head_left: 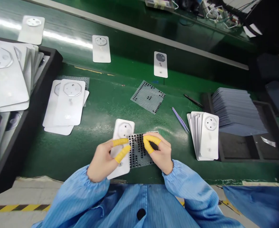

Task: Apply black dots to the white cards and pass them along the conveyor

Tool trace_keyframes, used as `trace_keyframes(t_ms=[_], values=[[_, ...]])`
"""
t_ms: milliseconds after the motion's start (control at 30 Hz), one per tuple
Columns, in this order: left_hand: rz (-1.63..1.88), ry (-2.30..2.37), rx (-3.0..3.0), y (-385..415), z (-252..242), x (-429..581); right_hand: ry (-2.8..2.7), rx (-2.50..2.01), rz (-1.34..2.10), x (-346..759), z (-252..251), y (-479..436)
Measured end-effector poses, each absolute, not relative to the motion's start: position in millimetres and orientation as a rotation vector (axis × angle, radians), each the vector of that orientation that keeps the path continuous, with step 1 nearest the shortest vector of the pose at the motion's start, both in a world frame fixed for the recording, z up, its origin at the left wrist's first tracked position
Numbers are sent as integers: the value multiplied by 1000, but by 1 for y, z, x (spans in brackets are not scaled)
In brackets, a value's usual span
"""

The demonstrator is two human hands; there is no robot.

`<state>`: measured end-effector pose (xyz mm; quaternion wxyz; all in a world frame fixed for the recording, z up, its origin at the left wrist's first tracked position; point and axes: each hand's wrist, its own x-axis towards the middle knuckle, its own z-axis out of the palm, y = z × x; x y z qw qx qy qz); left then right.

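A clear sheet of small black adhesive dots (139, 152) lies at the near middle of the bench, overlapping a white phone-shaped panel (119, 169) with a round camera area. My left hand (108, 158), in yellow finger cots, rests over the panel and pinches the sheet's left edge between thumb and index finger. Over the sheet's right part, my right hand (158, 150) has its yellow-cotted thumb and index fingertip together among the dots. Something dark shows in the gap between those fingers. What the fingertips hold is too small to make out.
A second dot sheet (147, 98) lies beyond my hands. Purple tweezers (180, 120) and black tweezers (193, 100) are to the right, near stacked white panels (209, 136) and a black tray (239, 147). More panels (70, 104) and a black box (44, 76) are left.
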<state>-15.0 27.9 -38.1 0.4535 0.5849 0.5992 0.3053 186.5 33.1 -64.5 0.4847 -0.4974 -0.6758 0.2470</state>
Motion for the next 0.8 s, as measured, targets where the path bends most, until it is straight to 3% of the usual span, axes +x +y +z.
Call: trace_keyframes(t_ms=[133,467,800], values=[[1024,1659,1234,8,-28,-27,-1696,-1179,416,188,-50,34],[1081,1333,1293,-14,-32,26,-2114,-1092,75,168,-14,24],[1140,1340,1371,-21,-36,28,-2197,-1076,191,175,-19,12]])
